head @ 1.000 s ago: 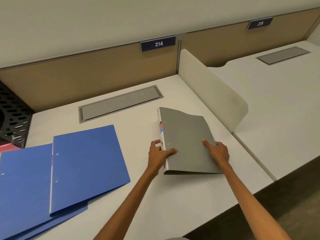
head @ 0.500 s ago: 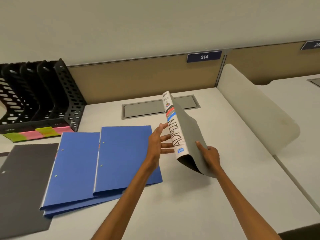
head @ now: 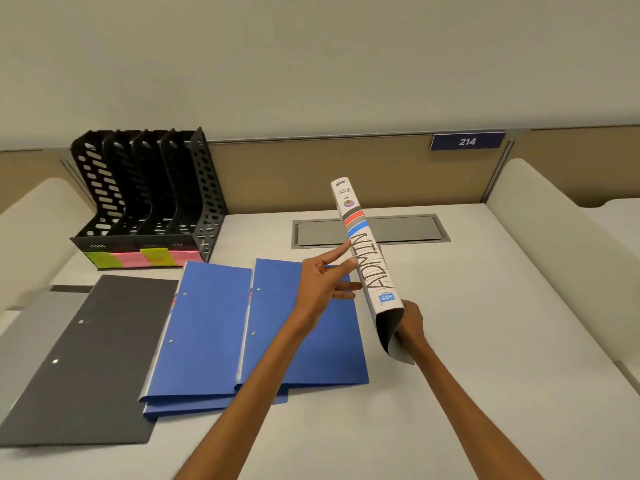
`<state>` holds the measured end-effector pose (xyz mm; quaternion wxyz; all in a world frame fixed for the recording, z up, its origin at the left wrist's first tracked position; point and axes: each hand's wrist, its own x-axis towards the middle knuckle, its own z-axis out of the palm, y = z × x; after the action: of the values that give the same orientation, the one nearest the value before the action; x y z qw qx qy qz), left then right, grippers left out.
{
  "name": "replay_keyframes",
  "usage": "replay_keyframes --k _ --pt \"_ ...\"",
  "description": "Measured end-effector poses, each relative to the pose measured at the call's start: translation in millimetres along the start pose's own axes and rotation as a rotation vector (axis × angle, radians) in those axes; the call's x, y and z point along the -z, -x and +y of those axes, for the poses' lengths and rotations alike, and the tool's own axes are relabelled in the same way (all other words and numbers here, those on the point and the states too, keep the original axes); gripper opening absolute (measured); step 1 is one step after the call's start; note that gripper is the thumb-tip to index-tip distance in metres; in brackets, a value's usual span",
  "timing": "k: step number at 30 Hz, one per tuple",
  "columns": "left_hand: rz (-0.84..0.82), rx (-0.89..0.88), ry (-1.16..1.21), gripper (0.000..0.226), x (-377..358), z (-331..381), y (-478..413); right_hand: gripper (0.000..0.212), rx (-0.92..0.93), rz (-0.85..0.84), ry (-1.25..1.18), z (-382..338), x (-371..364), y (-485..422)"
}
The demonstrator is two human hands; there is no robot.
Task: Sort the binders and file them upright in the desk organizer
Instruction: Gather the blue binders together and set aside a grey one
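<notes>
At far left, toward the back of the desk (head: pixel 485 358), a black desk organizer (head: pixel 145 202) is standing against the tan partition (head: pixel 294 174). It is showing 4 upright slots with perforated walls. Green and pink sticky labels (head: pixel 145 258) are running along its front edge, 1 per slot.

Just in front of it a dark grey binder (head: pixel 86 358) is lying flat and closed, its near corner reaching toward the desk edge.

Beside that, 2 blue binders are lying flat. The left blue binder (head: pixel 204 327) is sitting partly under the right blue binder (head: pixel 332 348), and another blue edge is peeking out beneath both.

The left hand (head: pixel 322 282) is reaching over the right blue binder with its fingers (head: pixel 341 252) straight and spread. The fingertips are touching the white spine of the grey binder (head: pixel 367 251) and gripping nothing.

That grey binder is being held off the desk, tilted, with its spine facing the camera. The spine is reading "ADMIN" in hand lettering, with grey, red and blue stripes above.

The right hand (head: pixel 410 320) is gripping the binder's lower end from behind. Its fingers are mostly hidden by the cover.

Behind the spine a grey cable hatch (head: pixel 408 230) is sitting flush in the desk. Up on the partition, a blue number plate (head: pixel 467 141) is reading 214. At far right a pale divider (head: pixel 554 230) is bordering the desk.
</notes>
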<state>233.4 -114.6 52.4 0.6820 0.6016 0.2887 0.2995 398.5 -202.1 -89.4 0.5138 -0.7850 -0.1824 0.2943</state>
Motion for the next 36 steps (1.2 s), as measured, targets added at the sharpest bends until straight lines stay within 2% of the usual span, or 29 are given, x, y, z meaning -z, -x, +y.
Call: replay_keyframes --k 2,6,10,13,17,24,28,32,36 --pt "0.001 -0.008 -0.007 0.042 7 2 -1 0.019 0.074 -0.011 -0.023 0 -5 -1" --pt "0.014 -0.01 -0.008 0.042 18 3 -2 0.017 0.084 0.007 -0.023 -6 -12 -6" --pt "0.061 0.026 0.024 0.038 39 -2 2 0.052 0.037 0.09 0.043 -9 -10 -16" --pt "0.143 0.103 0.033 0.036 62 -14 9 0.064 0.041 0.196 0.074 -11 -2 -20" --pt "0.14 0.192 -0.035 0.047 77 -36 24 0.075 0.018 0.231 0.128 -10 1 -18" --pt "0.102 0.27 -0.098 0.081 86 -73 35 0.076 -0.025 0.194 0.263 5 -10 -15" --pt "0.186 0.348 -0.168 0.104 92 -98 40 0.073 -0.054 0.084 0.369 9 -14 -12" --pt "0.251 0.291 -0.293 0.097 96 -123 47 0.076 -0.012 -0.02 0.645 12 -22 -5" --pt "0.279 0.239 -0.351 0.091 98 -135 50 0.074 0.024 -0.056 0.725 20 -35 8"
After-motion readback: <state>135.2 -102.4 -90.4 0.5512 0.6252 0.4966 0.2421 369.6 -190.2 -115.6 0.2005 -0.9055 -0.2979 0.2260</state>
